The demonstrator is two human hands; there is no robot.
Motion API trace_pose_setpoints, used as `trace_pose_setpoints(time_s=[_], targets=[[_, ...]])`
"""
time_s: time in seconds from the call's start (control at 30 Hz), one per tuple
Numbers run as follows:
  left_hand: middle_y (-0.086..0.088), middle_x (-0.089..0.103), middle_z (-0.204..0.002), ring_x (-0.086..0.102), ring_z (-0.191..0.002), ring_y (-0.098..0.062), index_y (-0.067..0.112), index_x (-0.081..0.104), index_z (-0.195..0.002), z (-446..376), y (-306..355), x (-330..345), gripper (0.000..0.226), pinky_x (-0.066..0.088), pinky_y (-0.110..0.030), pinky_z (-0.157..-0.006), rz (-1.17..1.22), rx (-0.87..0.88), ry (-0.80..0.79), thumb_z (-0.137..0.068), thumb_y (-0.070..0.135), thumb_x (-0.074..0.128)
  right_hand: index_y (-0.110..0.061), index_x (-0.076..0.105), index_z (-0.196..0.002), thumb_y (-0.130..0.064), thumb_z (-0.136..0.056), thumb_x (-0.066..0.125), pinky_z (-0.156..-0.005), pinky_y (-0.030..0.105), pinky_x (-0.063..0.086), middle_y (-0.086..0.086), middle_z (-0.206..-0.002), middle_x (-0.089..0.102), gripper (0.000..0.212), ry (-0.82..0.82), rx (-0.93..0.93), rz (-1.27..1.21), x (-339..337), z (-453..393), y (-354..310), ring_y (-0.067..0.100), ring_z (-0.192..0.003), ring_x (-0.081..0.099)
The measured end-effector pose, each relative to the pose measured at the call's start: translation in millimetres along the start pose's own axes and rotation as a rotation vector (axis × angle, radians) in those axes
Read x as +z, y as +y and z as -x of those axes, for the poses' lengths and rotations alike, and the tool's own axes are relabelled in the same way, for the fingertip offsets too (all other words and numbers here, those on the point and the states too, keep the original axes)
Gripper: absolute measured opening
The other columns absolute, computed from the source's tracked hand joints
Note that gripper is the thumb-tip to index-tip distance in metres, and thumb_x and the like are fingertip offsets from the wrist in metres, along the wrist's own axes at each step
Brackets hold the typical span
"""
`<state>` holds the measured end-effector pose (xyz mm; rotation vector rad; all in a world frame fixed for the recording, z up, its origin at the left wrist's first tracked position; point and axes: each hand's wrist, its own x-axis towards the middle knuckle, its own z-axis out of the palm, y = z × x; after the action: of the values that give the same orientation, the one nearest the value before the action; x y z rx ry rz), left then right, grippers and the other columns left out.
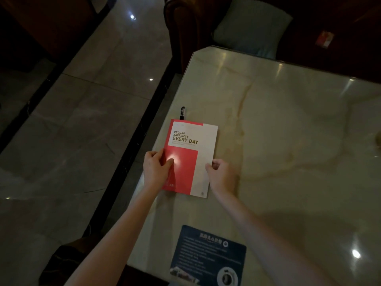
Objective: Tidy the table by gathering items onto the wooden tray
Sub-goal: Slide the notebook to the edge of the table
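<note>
I am pinching the red-and-white paper notebook [190, 156], lying near the glossy marble surface [288, 141] edge, with left hand [155, 170] and right hand [221, 175] grip, risking it sliding off.

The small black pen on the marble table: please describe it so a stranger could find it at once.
Look at the pale marble table, near its left edge. There both hands hold a red and white notebook. The small black pen pokes out from behind the notebook's far edge; it is the only thin, dark object there.
</note>
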<state>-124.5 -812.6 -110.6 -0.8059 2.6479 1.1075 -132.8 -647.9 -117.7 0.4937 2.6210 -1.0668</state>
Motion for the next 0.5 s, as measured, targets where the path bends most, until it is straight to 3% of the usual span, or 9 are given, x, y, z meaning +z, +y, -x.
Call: trace_pose_setpoints(time_s=[0.13, 0.2, 0.3, 0.4, 0.5], targets=[[-0.014, 0.042, -0.123, 0.045, -0.113, -0.025, 0.007, 0.039, -0.134, 4.6, -0.3, 2.0, 0.051, 0.04, -0.035, -0.096, -0.114, 0.075, -0.014, -0.089, 0.025, 0.055, -0.017, 0.06, -0.097, -0.025, -0.084, 0.058, -0.076, 0.038, 0.052, 0.003, -0.094, 0.063, 0.015, 0.029, -0.111, 0.096, -2.2, 2.1, 1.9, 0.022, -0.086, 0.059], [-0.015, 0.042, -0.124, 0.045, -0.111, -0.026, 0.005, 0.041, -0.129, 7.2, 0.5, 1.1, 0.045, 0.043, -0.035, -0.09, -0.233, 0.148, -0.006, -0.09, 0.025, 0.053, -0.011, 0.058, -0.109, -0.013, -0.085, 0.056, -0.081, 0.04, 0.05, 0.009, -0.106, 0.06, 0.024, 0.023, -0.308, 0.22, -1.6, 2.0, 5.5, 0.027, -0.096, 0.056], [-0.017, 0.047, -0.124, 0.048, -0.108, -0.031, 0.004, 0.053, -0.112, 11.9, 7.4, -3.5, 0.028, 0.046, -0.041, -0.081, -0.415, 0.317, 0.031, -0.09, 0.021, 0.051, -0.004, 0.06, -0.107, 0.001, -0.08, 0.057, -0.076, 0.041, 0.052, 0.014, -0.104, 0.061, 0.028, -0.053, -0.646, 0.486, -3.2, 0.3, 12.0, 0.032, -0.094, 0.058], [-0.013, 0.048, -0.133, 0.045, -0.121, -0.029, 0.008, 0.056, -0.113, 17.8, 16.6, -3.8, 0.028, 0.04, -0.043, -0.095, -0.599, 0.528, -0.039, -0.092, 0.022, 0.046, -0.002, 0.052, -0.121, -0.005, -0.087, 0.048, -0.092, 0.039, 0.045, 0.013, -0.119, 0.056, 0.033, -0.192, -0.752, 0.626, -17.5, 2.1, 12.1, 0.03, -0.111, 0.051], [-0.01, 0.039, -0.144, 0.032, -0.135, -0.027, 0.013, 0.049, -0.125, 25.2, 30.5, 1.6, 0.035, 0.031, -0.044, -0.107, -0.676, 0.628, -0.069, -0.094, 0.028, 0.04, -0.004, 0.049, -0.125, -0.018, -0.093, 0.041, -0.1, 0.041, 0.038, 0.013, -0.13, 0.052, 0.036, -0.217, -0.796, 0.727, -36.7, -1.8, 15.7, 0.03, -0.121, 0.046]])
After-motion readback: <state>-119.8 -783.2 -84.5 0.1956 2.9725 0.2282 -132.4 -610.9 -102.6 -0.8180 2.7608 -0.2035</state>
